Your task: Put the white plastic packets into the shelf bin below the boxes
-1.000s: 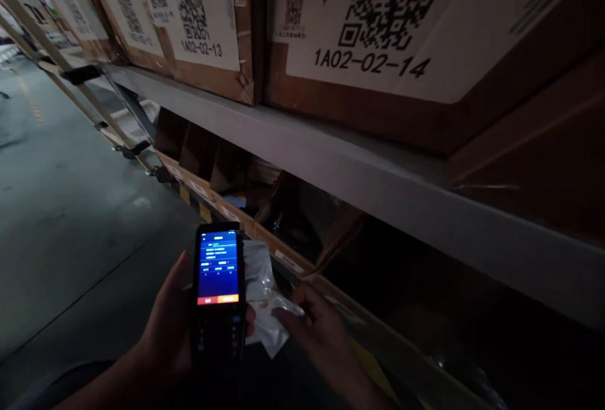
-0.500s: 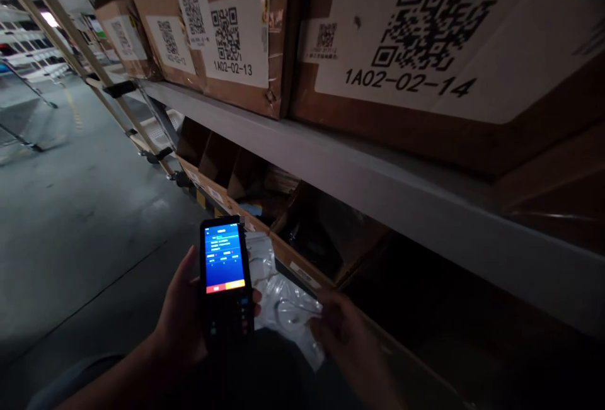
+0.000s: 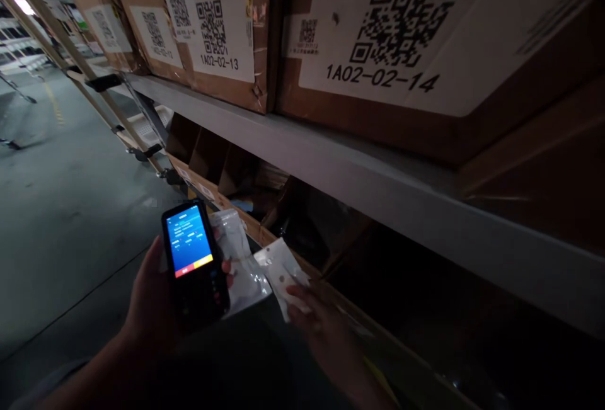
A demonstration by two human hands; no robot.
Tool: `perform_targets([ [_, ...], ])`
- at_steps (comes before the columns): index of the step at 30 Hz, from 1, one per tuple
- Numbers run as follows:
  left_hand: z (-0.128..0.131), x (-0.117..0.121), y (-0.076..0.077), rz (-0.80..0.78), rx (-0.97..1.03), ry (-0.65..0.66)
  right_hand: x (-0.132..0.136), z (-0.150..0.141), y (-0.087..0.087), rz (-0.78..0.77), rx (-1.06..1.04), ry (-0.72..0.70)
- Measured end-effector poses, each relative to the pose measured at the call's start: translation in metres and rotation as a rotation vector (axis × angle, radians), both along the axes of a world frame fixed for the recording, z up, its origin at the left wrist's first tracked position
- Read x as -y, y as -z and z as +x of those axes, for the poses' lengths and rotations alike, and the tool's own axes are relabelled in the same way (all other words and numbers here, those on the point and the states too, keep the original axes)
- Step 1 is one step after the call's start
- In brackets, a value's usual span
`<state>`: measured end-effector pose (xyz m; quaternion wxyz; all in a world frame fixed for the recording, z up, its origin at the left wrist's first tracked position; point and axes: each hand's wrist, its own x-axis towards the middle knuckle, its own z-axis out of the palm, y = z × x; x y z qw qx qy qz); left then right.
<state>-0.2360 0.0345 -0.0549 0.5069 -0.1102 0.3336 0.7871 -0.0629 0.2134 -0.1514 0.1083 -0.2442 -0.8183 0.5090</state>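
Note:
My left hand (image 3: 151, 300) is wrapped round a black handheld scanner (image 3: 196, 293), whose lit screen is blue with a red and a yellow button along the bottom. Behind the scanner a shiny clear plastic bag (image 3: 239, 259) sticks out to the right, seemingly under my left fingers; its contents are hard to make out. To the right of that bag, my right hand (image 3: 324, 331) grips a small whitish packet (image 3: 276, 265) with a few dark round spots. The packet's left edge meets or overlaps the bag. Part of the right hand is in deep shadow.
Cardboard boxes with code labels, one reading 1A02-02-14 (image 3: 378, 85), line the upper shelf above a grey shelf beam (image 3: 302, 145). Open cardboard bins (image 3: 307, 227) stand on the lower shelf. At left are a ladder-like frame (image 3: 108, 92) and the floor (image 3: 70, 221).
The scanner and my left hand have shifted left and tilted. The clear bag and the whitish packet now show apart, the packet turned flat in my right hand. The shelf view has slid slightly left.

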Motion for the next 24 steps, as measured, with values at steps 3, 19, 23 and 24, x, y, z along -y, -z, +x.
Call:
perform_targets([
  [3,0.017,-0.006,0.007,0.025,0.113,0.085,0.018,-0.020,-0.015,-0.070,-0.088,0.017],
  [19,0.011,0.000,0.012,0.109,0.092,0.206,0.019,-0.028,-0.017,-0.749,0.024,0.080],
  [23,0.000,0.006,0.009,0.168,0.078,0.186,0.010,-0.015,-0.003,-0.576,0.038,0.032],
  [24,-0.002,0.007,0.007,0.184,0.072,0.171,0.009,-0.012,0.000,-0.559,0.019,0.021],
])
